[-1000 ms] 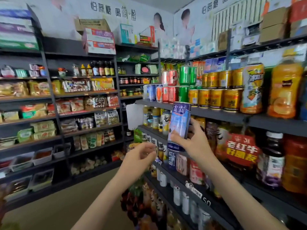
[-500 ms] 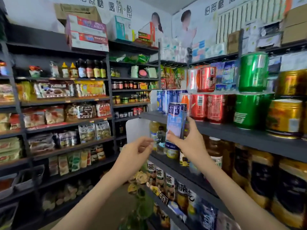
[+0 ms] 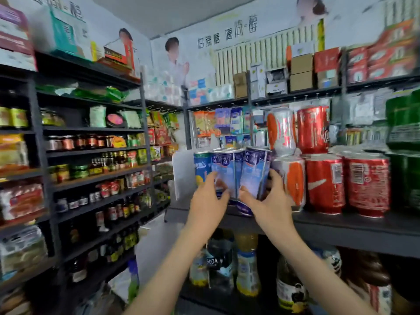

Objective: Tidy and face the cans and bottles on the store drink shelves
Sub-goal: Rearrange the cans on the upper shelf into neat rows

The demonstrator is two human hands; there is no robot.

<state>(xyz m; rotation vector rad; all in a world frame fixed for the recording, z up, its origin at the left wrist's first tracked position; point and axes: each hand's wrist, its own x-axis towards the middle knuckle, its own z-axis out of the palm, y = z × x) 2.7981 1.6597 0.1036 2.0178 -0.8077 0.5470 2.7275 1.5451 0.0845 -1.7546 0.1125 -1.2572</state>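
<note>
Blue can (image 3: 254, 173) near-upright, label outward

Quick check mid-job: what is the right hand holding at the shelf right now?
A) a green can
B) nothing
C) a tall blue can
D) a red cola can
C: the right hand is curled round a tall blue can at the front of the shelf, beside the other blue cans; the red cans stand untouched further right.

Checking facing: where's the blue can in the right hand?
Head view, centre: the blue can is at the shelf front, between other blue cans (left) and an orange can (right).
</note>
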